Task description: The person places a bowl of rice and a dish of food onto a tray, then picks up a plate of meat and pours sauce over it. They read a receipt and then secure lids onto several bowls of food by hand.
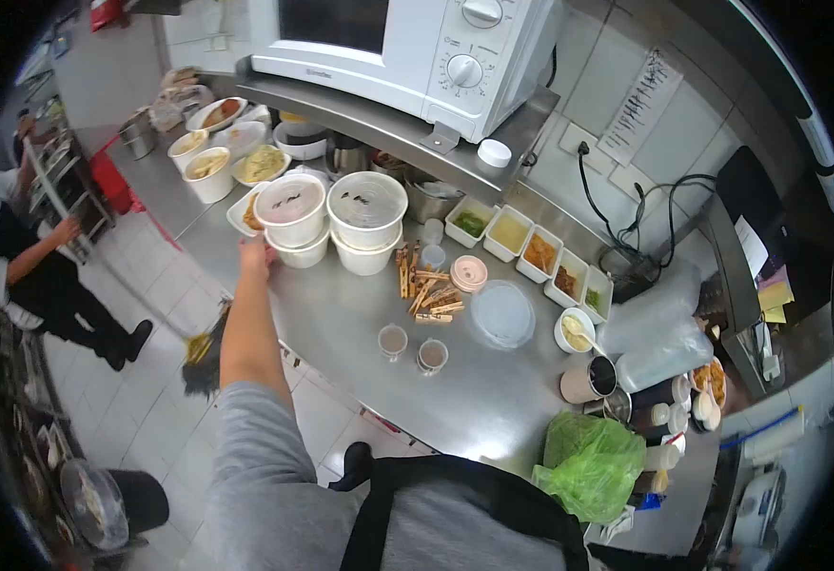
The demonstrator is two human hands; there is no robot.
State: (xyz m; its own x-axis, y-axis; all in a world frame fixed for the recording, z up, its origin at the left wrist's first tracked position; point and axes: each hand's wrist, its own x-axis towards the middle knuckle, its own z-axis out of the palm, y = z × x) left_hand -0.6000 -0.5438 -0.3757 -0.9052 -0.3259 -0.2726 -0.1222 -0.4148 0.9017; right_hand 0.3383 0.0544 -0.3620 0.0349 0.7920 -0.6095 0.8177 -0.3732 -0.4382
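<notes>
Left hand [258,257] lay beside white oval dish [236,211] and round white plastic tubs [290,207], upper left of frame | grip indiscernible | right hand unseen | tubs stood stacked, probably saving grey steel counter [345,319] space

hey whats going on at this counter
The person's left hand is stretched out to the side of two stacked tubs; whether it grips anything is unclear. The right hand is out of view. Another stack of tubs stands alongside, with clothespins and small cups nearby on the counter. A co-worker holds a broom.
</notes>
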